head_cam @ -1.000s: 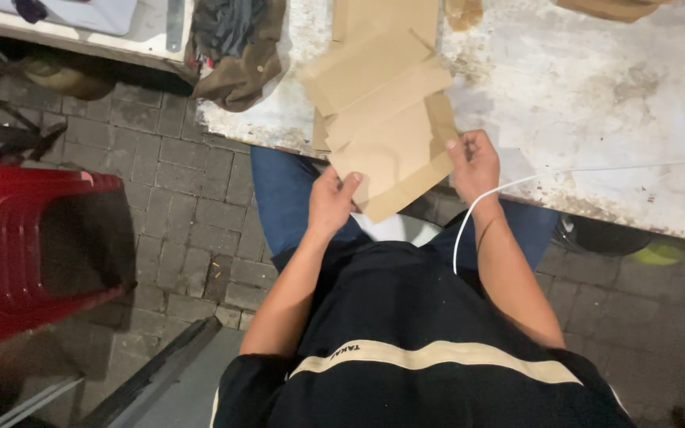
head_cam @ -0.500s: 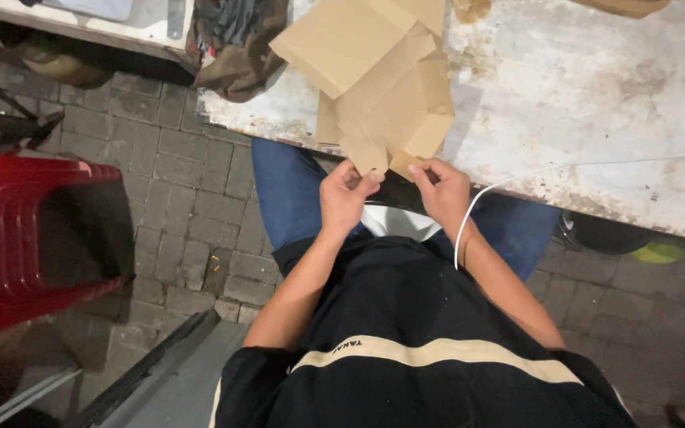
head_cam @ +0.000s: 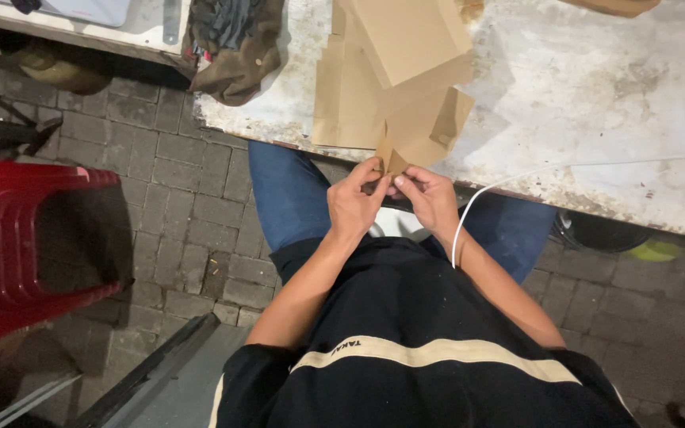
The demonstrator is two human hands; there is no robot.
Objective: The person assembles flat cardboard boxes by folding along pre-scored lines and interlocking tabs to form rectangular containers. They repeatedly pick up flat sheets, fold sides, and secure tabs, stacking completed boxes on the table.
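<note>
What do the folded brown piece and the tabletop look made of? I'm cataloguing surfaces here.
The folded brown piece looks like plain cardboard: matte tan, flat panels, sharp creases; both hands, left hand and right hand, pinch its lower corner. The tabletop seems to be white-painted or laminated board, worn and stained, with a rusty-looking front edge; its core cannot be told.

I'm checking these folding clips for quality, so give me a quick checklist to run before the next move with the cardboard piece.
1. Left hand pinches the lower corner of the cardboard piece: ok.
2. Right hand grips the same corner: ok.
3. The piece's upper part rests over the table: ok.
4. White cable stays off the cardboard: ok, it runs beside the right wrist.
5. Fold lines aligned at the pinched corner: cannot tell, fingers hide it.
6. Brown cloth on the table corner lies apart from the cardboard: ok.
</note>
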